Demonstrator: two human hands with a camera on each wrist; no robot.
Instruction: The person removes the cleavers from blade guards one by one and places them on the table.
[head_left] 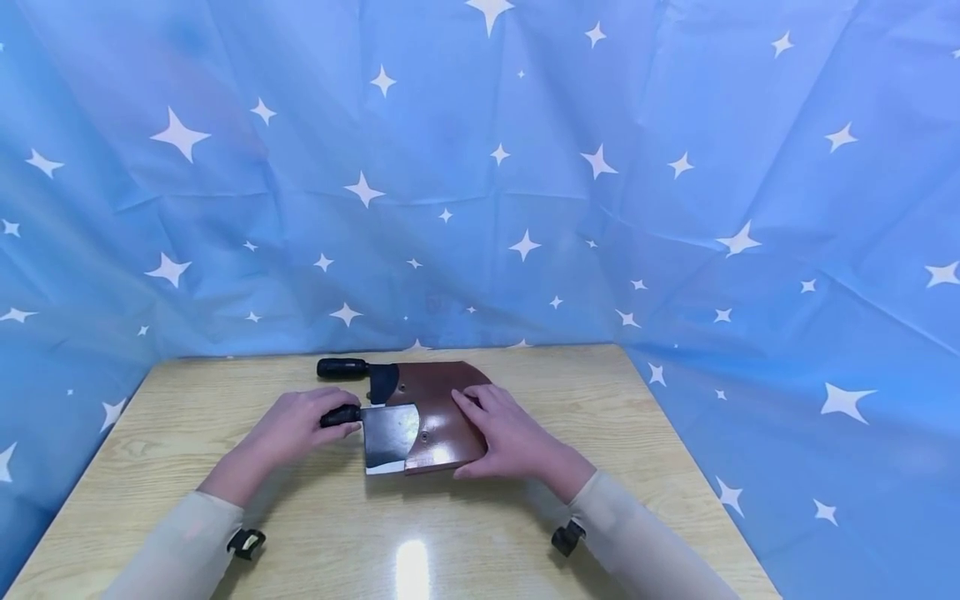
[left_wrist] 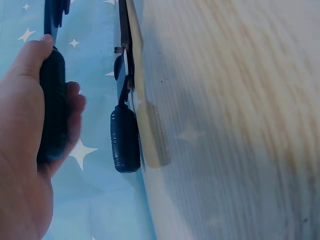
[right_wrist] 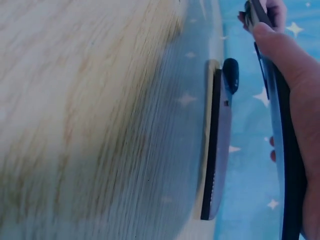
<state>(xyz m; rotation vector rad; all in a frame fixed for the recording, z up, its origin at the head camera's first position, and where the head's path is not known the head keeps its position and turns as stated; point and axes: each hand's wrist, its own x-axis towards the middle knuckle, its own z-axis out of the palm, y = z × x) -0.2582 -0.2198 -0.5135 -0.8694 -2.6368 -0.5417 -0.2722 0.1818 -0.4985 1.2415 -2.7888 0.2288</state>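
Currently, the near cleaver [head_left: 392, 433] is held above the wooden table [head_left: 337, 533], between the two hands. Its black handle [head_left: 341, 416] is gripped by the left hand [head_left: 302, 423], the fingers being curled round it; in the left wrist view the thumb is seen laid along the top end of the handle. The front part of the blade is covered by a brown sheath [head_left: 442, 437], while a grey strip next to the handle is left exposed. The sheath is pinched at its far end by the right hand [head_left: 506, 433], with the thumb set on the near edge.

Beyond it, a second cleaver [head_left: 384, 383] is laid flat on the table, sheathed in brown [head_left: 431, 379] likewise, its handle pointed left. In the head view it is partly overlapped by the near one. The table is backed by a blue star-printed cloth [head_left: 480, 183].
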